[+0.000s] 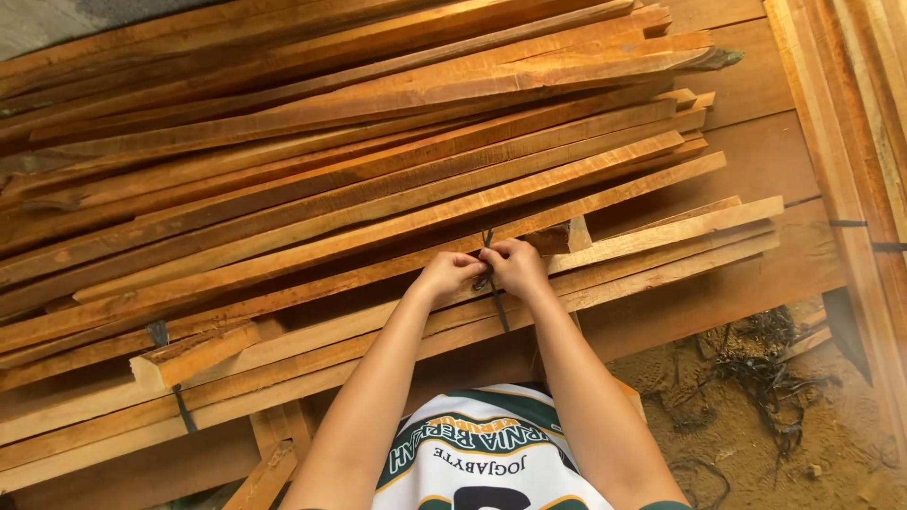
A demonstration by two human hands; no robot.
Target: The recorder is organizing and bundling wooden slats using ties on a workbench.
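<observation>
Both arms reach straight out from the near edge, forearms running almost side by side and closing in until the hands meet at the middle of the stack. The left hand (449, 277) is curled, knuckles up, its grip pinched on the black strap (492, 283). The right hand (516, 267) sits touching it, fingers bent and pressed on the same strap, just to the right. The strap rises from between the two hands up over the edge of a slat (397, 231), and its loose tail hangs down toward the near side, across the lower slats. The slats lie in a long fan, running from near left to far right, piled several deep on the wooden counter (756, 151). Off to the left, a second strap (161, 335) wraps another spot on the bundle beside a short wood block (194, 354). At near right, sandy floor (756, 425) shows, with a tangle of dark strap scraps (765, 373) lying on it.
</observation>
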